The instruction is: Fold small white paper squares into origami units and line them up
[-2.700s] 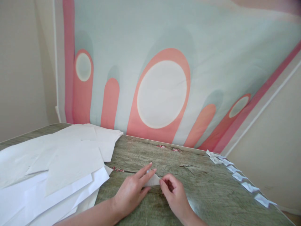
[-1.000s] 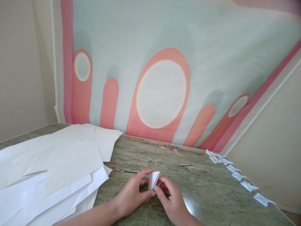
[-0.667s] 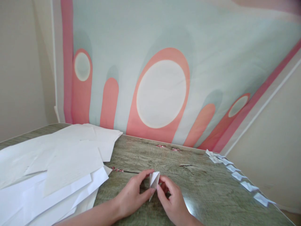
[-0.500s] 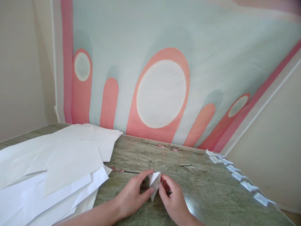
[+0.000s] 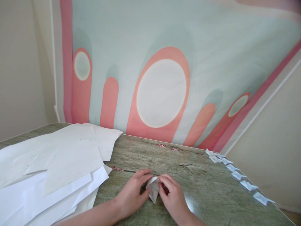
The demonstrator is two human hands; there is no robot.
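Note:
Near the front middle of the table, a small folded white paper (image 5: 153, 191) is held between my two hands, its pointed end toward me. My left hand (image 5: 134, 194) grips its left side with thumb and fingers. On the right side, my right hand (image 5: 173, 195) pinches the paper near its upper corner. The fingertips cover parts of the paper's edges.
Loose white sheets (image 5: 72, 157) lie overlapping across the left of the wood-patterned table (image 5: 141, 150). Several small folded white papers (image 5: 249, 185) form a row along the right edge. Behind the table hangs a green and pink patterned sheet (image 5: 113, 40).
The folded paper has opened wider and its top has dropped slightly. The fingers of both my hands have shifted a little around it.

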